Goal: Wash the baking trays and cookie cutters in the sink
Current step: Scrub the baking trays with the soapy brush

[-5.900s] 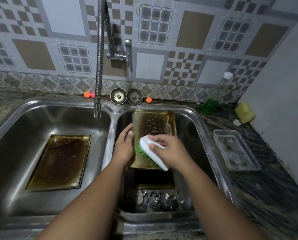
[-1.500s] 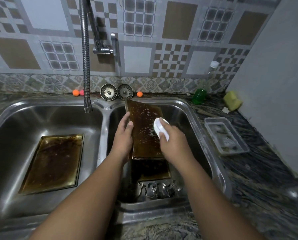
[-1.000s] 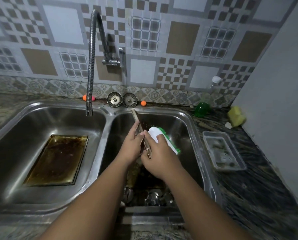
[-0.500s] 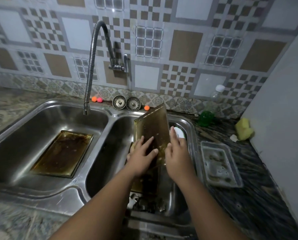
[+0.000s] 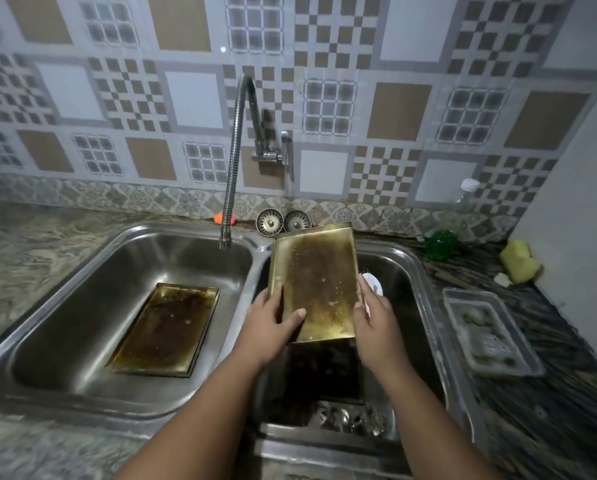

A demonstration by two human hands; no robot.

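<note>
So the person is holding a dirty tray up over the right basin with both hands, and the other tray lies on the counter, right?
Not quite. The head view shows the other tray lying flat in the left basin, not on the counter. The rest holds: both hands, left and right, hold the dirty tray over the right basin.

One tray (image 5: 165,329) lies flat in the left basin (image 5: 82,292); another tray (image 5: 319,282) stands tilted over the right basin (image 5: 413,271), cookie cutters (image 5: 345,415) at its near end. Plastic container (image 5: 491,332) sits on the tabletop (image 5: 550,410) to the right.

Scrub brush (image 5: 372,285) mostly hidden behind right hand (image 5: 373,323); cookie cutters (image 5: 347,415) blurred.
</note>
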